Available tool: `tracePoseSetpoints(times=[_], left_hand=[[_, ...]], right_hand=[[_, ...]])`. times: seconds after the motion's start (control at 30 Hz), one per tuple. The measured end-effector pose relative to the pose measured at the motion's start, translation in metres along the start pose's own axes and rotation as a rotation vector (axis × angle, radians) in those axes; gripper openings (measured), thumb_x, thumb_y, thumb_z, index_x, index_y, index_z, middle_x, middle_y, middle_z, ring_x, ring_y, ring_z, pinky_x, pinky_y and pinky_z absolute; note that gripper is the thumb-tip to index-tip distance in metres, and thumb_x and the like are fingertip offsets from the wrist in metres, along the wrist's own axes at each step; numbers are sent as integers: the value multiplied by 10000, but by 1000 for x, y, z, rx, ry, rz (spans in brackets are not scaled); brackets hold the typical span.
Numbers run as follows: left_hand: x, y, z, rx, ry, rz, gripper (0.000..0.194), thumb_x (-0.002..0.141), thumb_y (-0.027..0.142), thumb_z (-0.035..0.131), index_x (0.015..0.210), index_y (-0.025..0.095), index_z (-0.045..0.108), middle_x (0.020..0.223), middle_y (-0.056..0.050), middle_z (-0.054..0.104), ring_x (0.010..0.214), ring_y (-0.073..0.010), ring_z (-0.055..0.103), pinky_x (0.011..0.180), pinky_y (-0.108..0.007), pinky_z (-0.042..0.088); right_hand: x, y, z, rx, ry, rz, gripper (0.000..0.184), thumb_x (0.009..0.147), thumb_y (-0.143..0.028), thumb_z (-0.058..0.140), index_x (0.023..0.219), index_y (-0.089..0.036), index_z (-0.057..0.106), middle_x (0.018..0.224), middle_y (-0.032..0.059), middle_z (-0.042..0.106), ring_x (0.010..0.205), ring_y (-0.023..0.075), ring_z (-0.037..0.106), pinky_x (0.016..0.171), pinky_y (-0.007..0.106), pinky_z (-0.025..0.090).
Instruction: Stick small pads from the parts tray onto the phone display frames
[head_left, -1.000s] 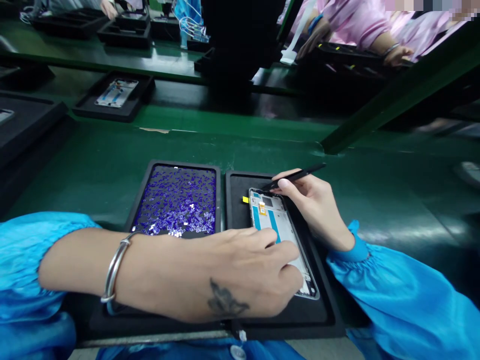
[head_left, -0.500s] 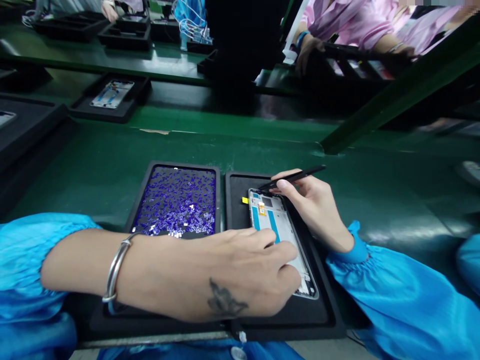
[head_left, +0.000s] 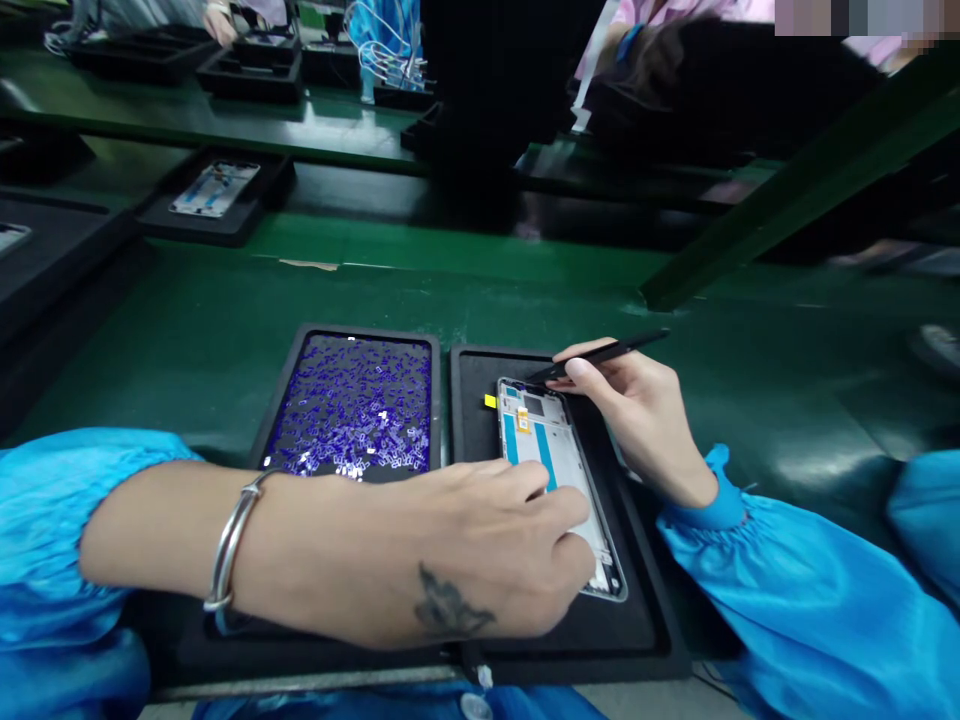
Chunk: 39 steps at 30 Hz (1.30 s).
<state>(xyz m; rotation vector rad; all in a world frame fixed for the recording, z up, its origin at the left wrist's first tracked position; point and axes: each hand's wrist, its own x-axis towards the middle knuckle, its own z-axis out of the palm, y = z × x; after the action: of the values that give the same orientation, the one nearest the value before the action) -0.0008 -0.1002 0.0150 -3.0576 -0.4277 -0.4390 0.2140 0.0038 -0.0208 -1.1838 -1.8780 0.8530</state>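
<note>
A silver phone frame (head_left: 559,470) with blue strips and a yellow tab lies in a black tray (head_left: 480,440) in front of me. My left hand (head_left: 480,550) reaches across from the left, its fingers curled and pressing down on the frame's lower half. My right hand (head_left: 637,410) pinches black tweezers (head_left: 600,355), and their tip touches the frame's top edge. To the left, a second black tray (head_left: 352,400) holds several small blue and silver parts.
The trays sit on a green conveyor belt (head_left: 187,330). Another black tray with a phone frame (head_left: 214,190) lies farther back left. More dark trays (head_left: 247,60) line the far bench. A green bar (head_left: 787,180) slants at the right. Other people's sleeves show at the top.
My right hand and the tweezers have shifted slightly right. The phone frame sits a touch more upright. The far tray on the belt has drifted left. A person's dark head has come in at top right.
</note>
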Motion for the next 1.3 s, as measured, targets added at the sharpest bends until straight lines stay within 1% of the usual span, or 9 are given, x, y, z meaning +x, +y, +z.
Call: tracePoseSetpoints(times=[0.17, 0.27, 0.4, 0.57, 0.83, 1.07, 1.3], left_hand=[[4, 7, 29, -15, 31, -78, 115, 875, 110, 479, 782, 160, 524, 822, -75, 486, 683, -176, 382, 569, -331, 304], [4, 11, 38, -11, 47, -75, 105, 850, 113, 520, 755, 158, 516, 803, -71, 482, 690, -172, 385, 572, -326, 300], [3, 12, 40, -3, 33, -47, 96, 834, 113, 536, 748, 153, 519, 790, -68, 486, 673, -166, 387, 564, -327, 292], [4, 12, 44, -8, 60, -78, 120, 853, 120, 536, 744, 155, 499, 768, -63, 494, 660, -154, 398, 556, -314, 304], [6, 13, 45, -39, 41, -100, 121, 857, 127, 536, 745, 159, 500, 784, -66, 511, 667, -157, 407, 561, -316, 314], [6, 13, 47, -30, 51, -99, 131, 847, 149, 561, 732, 159, 498, 771, -65, 501, 667, -158, 414, 549, -312, 314], [5, 14, 49, -23, 71, -105, 127, 847, 151, 570, 737, 157, 505, 768, -62, 497, 669, -158, 414, 550, -314, 311]], right_hand=[[0, -5, 0, -88, -27, -9, 249, 881, -416, 604, 907, -176, 665, 882, 36, 682, 789, 159, 675, 722, 285, 545], [1, -7, 0, -113, -37, 2, 266, 883, -430, 595, 910, -176, 671, 877, 40, 686, 796, 164, 669, 714, 290, 540], [2, -7, -1, -121, -43, 19, 276, 881, -444, 592, 904, -183, 676, 861, 39, 688, 786, 167, 664, 700, 293, 536], [3, -7, 0, -89, -38, 34, 267, 873, -438, 606, 898, -182, 676, 863, 38, 687, 791, 166, 668, 711, 294, 539], [4, -6, 0, -68, -47, 34, 270, 872, -440, 608, 909, -181, 673, 879, 39, 686, 791, 161, 670, 742, 312, 554], [4, -9, 0, -112, -57, 48, 292, 870, -453, 604, 909, -174, 677, 869, 46, 687, 787, 167, 663, 721, 309, 549], [2, -11, 0, -106, -43, 43, 266, 874, -432, 606, 899, -177, 680, 872, 45, 688, 794, 168, 665, 723, 303, 539]])
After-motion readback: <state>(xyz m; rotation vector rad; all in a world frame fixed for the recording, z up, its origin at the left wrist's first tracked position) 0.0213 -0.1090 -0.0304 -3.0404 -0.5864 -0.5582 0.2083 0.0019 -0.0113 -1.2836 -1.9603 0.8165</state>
